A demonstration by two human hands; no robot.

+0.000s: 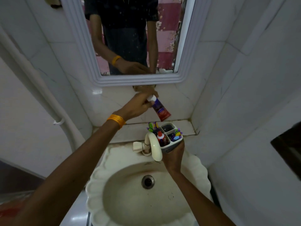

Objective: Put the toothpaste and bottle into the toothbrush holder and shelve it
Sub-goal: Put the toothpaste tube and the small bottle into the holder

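My left hand [138, 104] grips a purple-and-red toothpaste tube [160, 110] by its white cap end, tail hanging down, in the air above the shelf. My right hand [174, 152] holds a white four-compartment toothbrush holder [169, 149] from below, just over the back of the sink. A bottle with a red and white cap [160, 136] stands in the holder's near-left compartment. Colourful toothbrushes [176, 135] fill the right compartment and more stick up at the far left. The far compartment [167, 127] looks dark and empty. The tube hangs a little above and left of it.
A cream tap [154, 147] arches right beside the holder's left side. The white sink [146, 193] lies below. A tiled shelf [135, 129] runs behind the sink, under a framed mirror [135, 36]. Tiled walls close in on both sides.
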